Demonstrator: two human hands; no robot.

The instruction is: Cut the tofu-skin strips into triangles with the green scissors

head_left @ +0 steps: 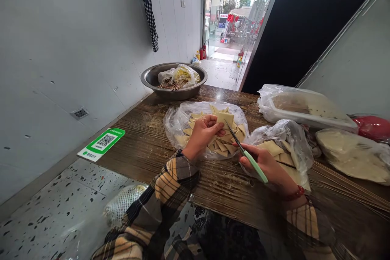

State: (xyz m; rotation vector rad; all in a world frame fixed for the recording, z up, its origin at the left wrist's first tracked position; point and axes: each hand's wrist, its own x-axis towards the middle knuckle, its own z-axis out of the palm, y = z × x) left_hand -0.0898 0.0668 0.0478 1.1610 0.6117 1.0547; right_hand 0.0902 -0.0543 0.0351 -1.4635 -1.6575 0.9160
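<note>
My left hand [205, 134] pinches a pale yellow square sheet of tofu skin [225, 120], held up over a pile of cut pieces. In my right hand [265, 162] is a pair of scissors [255, 165] with mint-green handles. The blades point up and left, and their tips lie against the held sheet; whether they are open is hard to tell. Beneath both hands, many cut triangular pieces [221, 146] lie on a spread clear plastic bag [176, 120]. Beside my right hand, another clear bag [297, 138] holds larger uncut sheets [286, 158].
A metal basin [149, 81] with skewers and a plastic bag stands at the table's far left corner. A wrapped white tray [307, 109], a bag of pale sheets [353, 158] and thin wooden sticks [344, 183] lie on the right. A green QR-code card [102, 144] rests at the left edge.
</note>
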